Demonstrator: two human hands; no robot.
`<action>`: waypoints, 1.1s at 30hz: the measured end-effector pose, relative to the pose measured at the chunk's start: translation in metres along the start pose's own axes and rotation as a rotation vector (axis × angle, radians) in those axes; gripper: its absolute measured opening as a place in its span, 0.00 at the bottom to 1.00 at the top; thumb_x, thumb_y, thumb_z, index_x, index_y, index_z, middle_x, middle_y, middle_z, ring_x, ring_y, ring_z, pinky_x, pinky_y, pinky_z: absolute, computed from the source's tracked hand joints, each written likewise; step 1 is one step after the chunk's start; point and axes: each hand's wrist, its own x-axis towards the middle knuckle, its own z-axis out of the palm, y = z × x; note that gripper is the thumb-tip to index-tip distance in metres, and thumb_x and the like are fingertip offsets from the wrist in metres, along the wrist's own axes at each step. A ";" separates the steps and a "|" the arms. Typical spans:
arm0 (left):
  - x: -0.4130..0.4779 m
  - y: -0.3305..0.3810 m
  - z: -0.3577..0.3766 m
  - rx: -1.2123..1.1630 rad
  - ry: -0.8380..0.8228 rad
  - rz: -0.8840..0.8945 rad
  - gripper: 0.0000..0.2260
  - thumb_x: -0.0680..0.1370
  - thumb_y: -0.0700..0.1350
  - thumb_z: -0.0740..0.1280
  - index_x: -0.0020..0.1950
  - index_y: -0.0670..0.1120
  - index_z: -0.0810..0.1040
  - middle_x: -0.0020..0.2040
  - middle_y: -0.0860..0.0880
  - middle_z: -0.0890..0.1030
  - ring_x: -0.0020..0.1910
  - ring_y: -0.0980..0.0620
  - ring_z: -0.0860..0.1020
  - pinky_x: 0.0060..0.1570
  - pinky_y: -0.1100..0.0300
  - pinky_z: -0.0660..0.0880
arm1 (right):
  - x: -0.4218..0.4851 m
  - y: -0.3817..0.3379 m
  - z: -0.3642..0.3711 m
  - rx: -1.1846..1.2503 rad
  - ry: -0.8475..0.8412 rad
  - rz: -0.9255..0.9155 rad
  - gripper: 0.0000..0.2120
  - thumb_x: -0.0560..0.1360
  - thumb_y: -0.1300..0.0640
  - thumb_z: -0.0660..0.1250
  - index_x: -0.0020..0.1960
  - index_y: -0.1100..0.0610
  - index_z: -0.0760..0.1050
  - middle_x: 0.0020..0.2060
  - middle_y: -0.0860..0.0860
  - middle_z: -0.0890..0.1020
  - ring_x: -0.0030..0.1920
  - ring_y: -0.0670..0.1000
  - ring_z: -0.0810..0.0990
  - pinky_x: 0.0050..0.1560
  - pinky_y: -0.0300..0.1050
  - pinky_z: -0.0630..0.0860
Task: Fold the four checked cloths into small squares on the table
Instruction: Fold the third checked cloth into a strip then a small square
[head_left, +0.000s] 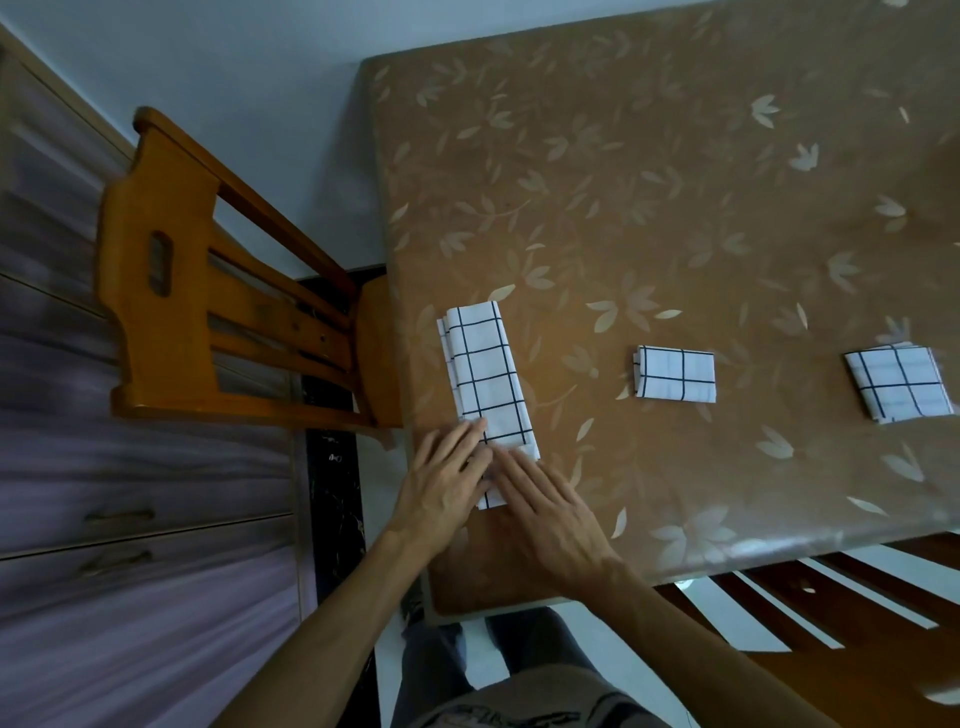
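Brown leafy worktop (675, 156) fills most of the view, with a wooden chair (171, 291) off its left. A long checked strip (485, 374) lies near-left. One folded square (675, 374) sits to its right, and a second folded square (901, 382) further right. The left hand (447, 483) and right hand (550, 514) press flat on the strip's near end, fingers straight, grip slack.

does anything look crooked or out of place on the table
The folded cloth at the far right sits turned, its edges askew to the middle cloth, which lies straighter. The long strip under the left hand and right hand is only half folded. Only three cloths show.
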 end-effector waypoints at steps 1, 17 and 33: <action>-0.001 -0.001 0.002 -0.002 0.002 -0.003 0.19 0.82 0.56 0.58 0.66 0.46 0.77 0.74 0.46 0.72 0.73 0.47 0.68 0.65 0.44 0.70 | -0.006 0.001 0.004 -0.011 -0.050 0.035 0.27 0.81 0.48 0.54 0.77 0.58 0.62 0.77 0.56 0.59 0.78 0.54 0.55 0.75 0.52 0.54; -0.028 0.010 -0.006 0.028 -0.015 0.159 0.23 0.82 0.57 0.59 0.72 0.45 0.72 0.75 0.44 0.69 0.75 0.47 0.67 0.71 0.46 0.67 | -0.012 0.007 0.005 -0.027 -0.136 0.166 0.29 0.79 0.48 0.58 0.77 0.58 0.62 0.77 0.55 0.62 0.77 0.55 0.58 0.72 0.57 0.58; 0.030 0.007 -0.042 -0.702 0.071 -0.429 0.09 0.84 0.46 0.60 0.60 0.46 0.77 0.39 0.59 0.75 0.37 0.63 0.75 0.36 0.70 0.68 | 0.058 0.048 -0.036 0.647 -0.034 0.458 0.18 0.81 0.54 0.62 0.70 0.52 0.68 0.53 0.51 0.82 0.51 0.52 0.81 0.48 0.47 0.77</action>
